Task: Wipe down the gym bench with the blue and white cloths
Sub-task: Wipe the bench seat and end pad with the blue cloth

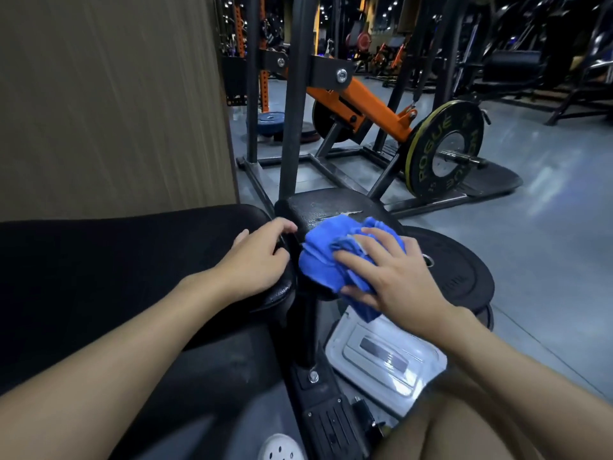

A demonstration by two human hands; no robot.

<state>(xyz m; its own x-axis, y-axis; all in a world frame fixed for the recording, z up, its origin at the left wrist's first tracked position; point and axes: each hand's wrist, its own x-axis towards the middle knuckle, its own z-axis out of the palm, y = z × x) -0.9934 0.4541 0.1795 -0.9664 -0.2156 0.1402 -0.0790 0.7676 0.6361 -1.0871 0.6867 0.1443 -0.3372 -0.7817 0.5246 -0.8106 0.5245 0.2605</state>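
Observation:
The black padded gym bench (116,260) runs across the left of the view, and a smaller black seat pad (325,204) lies just beyond its end. My right hand (391,273) presses a bunched blue cloth (321,260) onto the near edge of that seat pad, fingers spread over the cloth and thumb under it. My left hand (262,257) rests on the end of the long pad, its fingers curled over the rim by the gap. No white cloth shows in this view.
A wall panel (109,101) stands behind the bench. Beyond the seat pad is an orange and black plate-loaded machine (361,104) carrying a weight plate (444,151). A black plate (461,270) lies on the floor at right, and a white scale (384,360) sits below my right hand.

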